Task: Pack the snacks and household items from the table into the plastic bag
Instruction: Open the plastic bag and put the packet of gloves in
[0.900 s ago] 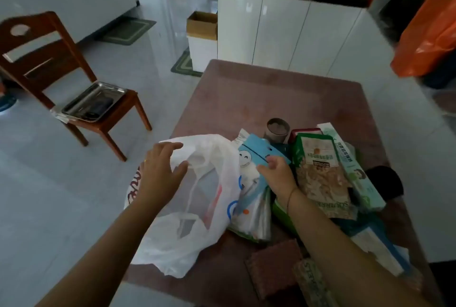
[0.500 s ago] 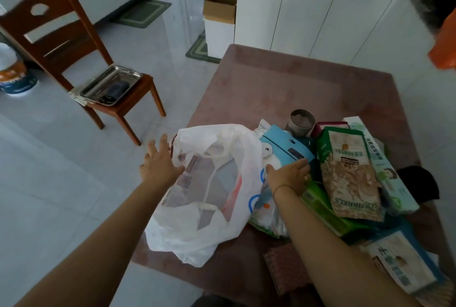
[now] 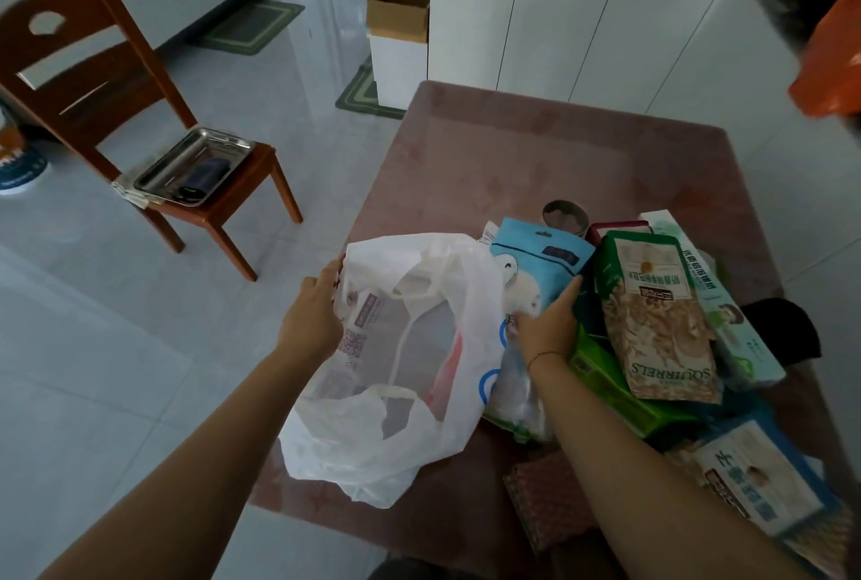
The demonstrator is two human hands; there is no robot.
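A white plastic bag [image 3: 419, 374] lies at the near left corner of the reddish table [image 3: 512, 150], with something flat and printed showing through it. My left hand [image 3: 313, 316] grips the bag's left edge. My right hand [image 3: 550, 323] holds a light blue pouch [image 3: 536, 262] that leans against the bag's right side. Beside it lie a green nut packet marked SQUIRRELS [image 3: 657, 314], a long pale green box [image 3: 717, 300], a green pack [image 3: 605, 383] and a small tin [image 3: 564, 217].
A blue and white packet [image 3: 764, 481] and a reddish textured pad [image 3: 550, 500] lie at the table's near right. A wooden chair [image 3: 116, 113] with a metal tray [image 3: 195, 167] stands on the left. White cabinets [image 3: 582, 15] and a cardboard box [image 3: 400, 11] stand behind the table.
My left hand slid from the top of the bag to its left edge and took hold there. My right hand shifted lower on the blue pouch. The camera tilted.
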